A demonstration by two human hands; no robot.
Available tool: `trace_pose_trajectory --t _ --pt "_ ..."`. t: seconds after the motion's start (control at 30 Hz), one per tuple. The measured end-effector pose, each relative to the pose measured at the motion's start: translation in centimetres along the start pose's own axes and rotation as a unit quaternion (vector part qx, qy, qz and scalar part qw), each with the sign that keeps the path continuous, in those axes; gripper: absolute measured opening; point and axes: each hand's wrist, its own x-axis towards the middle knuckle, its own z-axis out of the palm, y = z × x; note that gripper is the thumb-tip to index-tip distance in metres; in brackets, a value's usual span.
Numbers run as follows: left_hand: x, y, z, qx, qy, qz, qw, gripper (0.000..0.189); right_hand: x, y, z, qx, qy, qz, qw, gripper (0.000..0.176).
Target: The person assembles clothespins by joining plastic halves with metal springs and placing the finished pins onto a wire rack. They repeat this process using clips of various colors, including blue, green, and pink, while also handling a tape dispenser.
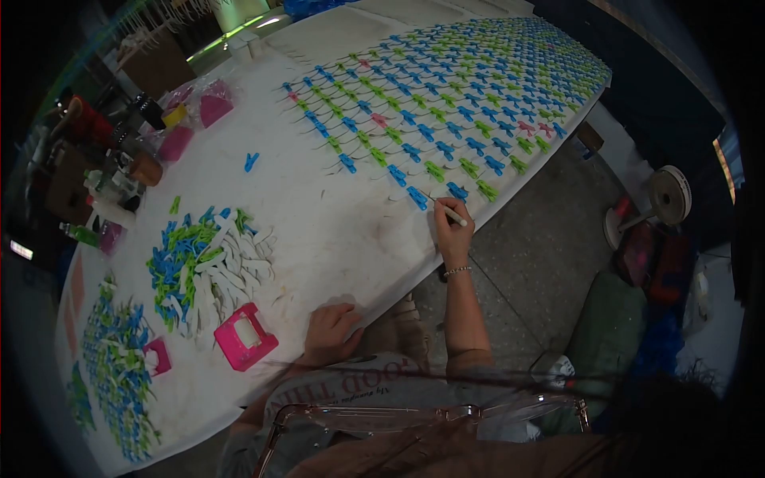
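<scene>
My right hand (454, 223) is closed around a slim pale pen-like stick (454, 212), its thin tip pointing at a blue clip (417, 198) at the near end of the rows. Another blue clip (457, 190) and a green clip (487, 190) lie just beyond my fingers. My left hand (333, 328) rests on the table's near edge with fingers stretched out and nothing in it. To its left stands a pink holder (245, 336) with a whitish roll or block inside. Many blue, green and a few pink clips lie in slanted rows, thin strands beside them.
A heap of loose clips (179, 259) lies beside pale curled strips (235, 267) on the white table (319, 239). More clips (119, 374) and a smaller pink box (158, 356) are at lower left. Bottles (111, 209) line the far-left edge. A large spool (669, 197) stands at right.
</scene>
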Motion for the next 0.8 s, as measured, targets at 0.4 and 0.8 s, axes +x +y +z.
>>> trace_pose_trajectory --t 0.4,0.8 --pt "-0.14 -0.02 -0.01 0.000 -0.004 -0.005 1.000 0.033 0.01 -0.33 0.10 -0.008 -0.001 0.003 1.000 0.011" --pt "-0.04 -0.01 -0.07 -0.004 0.003 0.000 1.000 0.032 0.08 0.11 0.11 -0.010 -0.003 -0.001 1.000 0.011"
